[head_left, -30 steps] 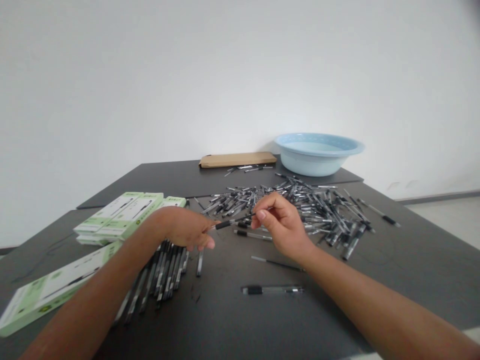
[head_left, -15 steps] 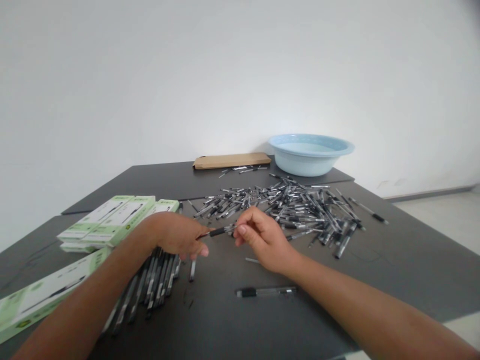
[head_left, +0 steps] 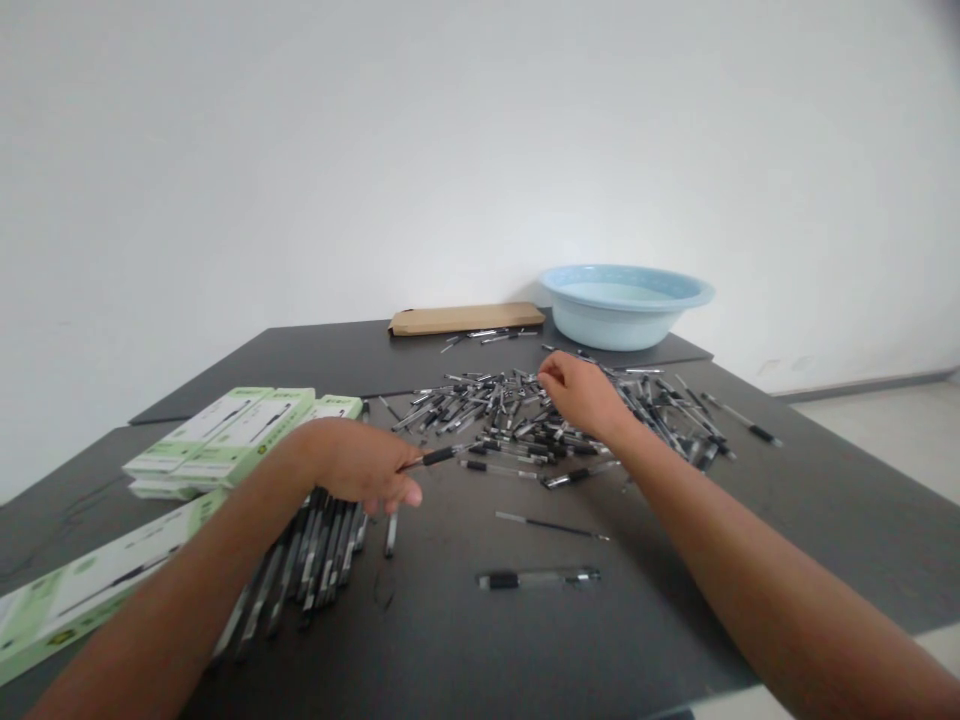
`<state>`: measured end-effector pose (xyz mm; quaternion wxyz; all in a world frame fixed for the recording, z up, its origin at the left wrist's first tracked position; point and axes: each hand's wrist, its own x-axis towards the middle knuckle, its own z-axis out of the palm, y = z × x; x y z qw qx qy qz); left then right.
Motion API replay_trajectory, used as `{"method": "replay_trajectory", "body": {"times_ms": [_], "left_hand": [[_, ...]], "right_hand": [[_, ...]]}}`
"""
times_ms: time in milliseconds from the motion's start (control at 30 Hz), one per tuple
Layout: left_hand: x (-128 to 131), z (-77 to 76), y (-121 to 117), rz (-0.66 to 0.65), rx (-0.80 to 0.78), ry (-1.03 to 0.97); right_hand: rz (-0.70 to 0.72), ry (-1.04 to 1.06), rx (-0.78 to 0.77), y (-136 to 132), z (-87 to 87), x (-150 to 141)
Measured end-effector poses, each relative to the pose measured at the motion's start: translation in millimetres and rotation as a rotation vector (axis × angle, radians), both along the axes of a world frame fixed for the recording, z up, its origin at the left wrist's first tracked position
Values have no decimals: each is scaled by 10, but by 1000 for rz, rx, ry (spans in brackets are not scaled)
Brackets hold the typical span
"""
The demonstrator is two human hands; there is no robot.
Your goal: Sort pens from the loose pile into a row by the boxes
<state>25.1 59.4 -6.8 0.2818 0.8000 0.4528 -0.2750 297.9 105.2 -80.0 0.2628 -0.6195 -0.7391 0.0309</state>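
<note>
My left hand (head_left: 367, 465) is closed around the end of a pen (head_left: 439, 456) with a black grip, its other end pointing right. Over the loose pile of pens (head_left: 517, 410) is my right hand (head_left: 577, 385), fingers curled down and closed; what they hold, if anything, is hidden. Beneath my left wrist lies a row of pens (head_left: 322, 550), side by side. A thin refill (head_left: 551, 525) and a single pen (head_left: 536, 579) lie on the dark table (head_left: 450, 640) between my forearms.
Green and white pen boxes (head_left: 217, 435) are stacked at the left, with another box (head_left: 97, 580) nearer me. A flat brown cardboard piece (head_left: 465, 318) and a light blue basin (head_left: 622, 310) stand at the back by the wall (head_left: 375, 150).
My right hand has left the tip of the held pen and moved away and to the right, over the pile. My left hand still holds its pen, almost unmoved.
</note>
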Motion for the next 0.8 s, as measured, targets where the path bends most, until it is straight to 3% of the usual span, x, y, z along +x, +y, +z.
{"method": "replay_trajectory", "body": {"times_ms": [67,300,800], "left_hand": [[7,16,-15,-17,6,5],[0,79,-59,-41,38,-18],[78,117,-166,-112,172,116]], "right_hand": [[-127,-166,-118,195,-23,100],[-131,-294,-247,600,-301,-39],[-109,-385,-298,802,-424,-227]]}}
